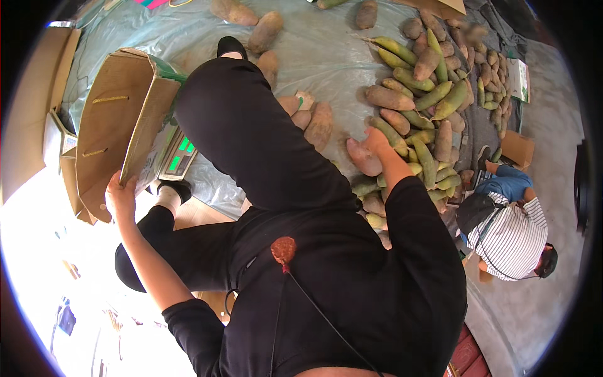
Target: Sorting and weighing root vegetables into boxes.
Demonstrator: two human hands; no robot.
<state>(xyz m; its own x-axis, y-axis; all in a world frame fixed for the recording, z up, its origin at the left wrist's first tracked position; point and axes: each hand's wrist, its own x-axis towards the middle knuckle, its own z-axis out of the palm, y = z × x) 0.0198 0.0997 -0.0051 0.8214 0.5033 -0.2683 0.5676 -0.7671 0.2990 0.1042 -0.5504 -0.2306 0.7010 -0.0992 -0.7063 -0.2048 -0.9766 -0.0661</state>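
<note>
Beside piled roots point(451, 101), right hand point(377, 142) grips a pink root point(362, 159), left hand point(120, 198) a carton point(148, 110).

I grip a plump, pinkish-red, oblong root point(364, 158), slanted, by its upper end in my right hand point(378, 141), and an open-topped brown cardboard box point(139, 129) by its near rim in my left hand point(120, 198).

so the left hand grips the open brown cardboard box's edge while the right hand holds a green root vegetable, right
The colour is wrong: the head view shows the right hand holding a pinkish-red root vegetable; the rest stands.
</note>
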